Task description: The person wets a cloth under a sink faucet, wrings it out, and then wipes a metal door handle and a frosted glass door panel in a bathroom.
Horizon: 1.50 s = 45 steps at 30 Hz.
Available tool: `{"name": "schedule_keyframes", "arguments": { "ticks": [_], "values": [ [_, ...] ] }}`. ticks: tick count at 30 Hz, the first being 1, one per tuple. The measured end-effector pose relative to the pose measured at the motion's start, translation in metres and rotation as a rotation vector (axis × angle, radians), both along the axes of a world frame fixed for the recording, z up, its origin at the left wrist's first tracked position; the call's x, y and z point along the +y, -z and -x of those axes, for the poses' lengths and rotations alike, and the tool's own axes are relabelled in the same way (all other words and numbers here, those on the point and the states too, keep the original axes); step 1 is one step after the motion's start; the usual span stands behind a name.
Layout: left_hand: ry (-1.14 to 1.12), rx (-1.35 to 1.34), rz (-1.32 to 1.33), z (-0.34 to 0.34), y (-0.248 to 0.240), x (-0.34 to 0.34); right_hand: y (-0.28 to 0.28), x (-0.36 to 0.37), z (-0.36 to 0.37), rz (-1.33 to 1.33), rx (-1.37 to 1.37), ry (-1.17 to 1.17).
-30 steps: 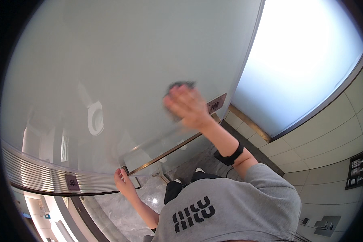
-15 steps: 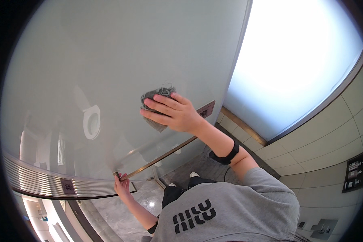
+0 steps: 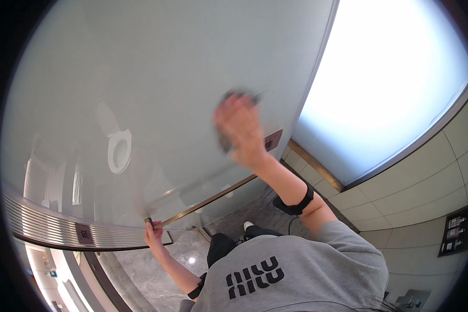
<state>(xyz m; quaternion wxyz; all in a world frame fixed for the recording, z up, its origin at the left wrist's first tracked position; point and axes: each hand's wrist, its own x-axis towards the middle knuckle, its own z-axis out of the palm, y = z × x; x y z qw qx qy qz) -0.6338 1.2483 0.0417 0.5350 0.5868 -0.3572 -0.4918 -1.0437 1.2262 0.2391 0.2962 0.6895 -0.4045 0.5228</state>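
My right hand (image 3: 242, 130), smeared by motion, presses a grey cloth (image 3: 225, 143) against a large glossy, pale panel (image 3: 166, 67). Dark edges of the cloth show around the fingers. Lower left, my left hand (image 3: 153, 235) is closed on the left end of a brass-coloured metal rail (image 3: 208, 202) that runs along the panel's lower edge. Part of those fingers is hidden behind the rail's end. A small pinkish sign (image 3: 273, 140) sits on the panel just right of my right wrist.
A bright frosted window (image 3: 390, 78) fills the upper right, above a tiled wall (image 3: 411, 166). At the left is a ribbed glass strip (image 3: 41, 218) with another small sign. A white toilet (image 3: 120, 152) shows as a reflection in the panel. Grey marble-look floor (image 3: 161, 265) lies below.
My right hand has swept up and to the right across the panel with the cloth. My left hand stays at the rail's end.
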Motion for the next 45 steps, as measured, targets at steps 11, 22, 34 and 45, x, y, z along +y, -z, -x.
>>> {"name": "schedule_keyframes", "arguments": {
  "ticks": [11,22,34,45],
  "values": [
    [0.508,-0.005,-0.158,-0.049,0.017,-0.014,-0.032,-0.018,-0.018,0.241,-0.764,0.113],
    [1.025,0.11,-0.121,-0.083,0.093,-0.046,0.057,-0.03,-0.253,0.083,0.18,0.116],
    [1.202,0.237,-0.035,-0.081,0.118,-0.041,0.034,-0.017,-0.176,0.209,-0.709,-0.001],
    [1.249,0.161,0.024,-0.087,0.126,-0.045,0.095,-0.018,-0.31,0.107,0.413,0.157]
  ]
}}
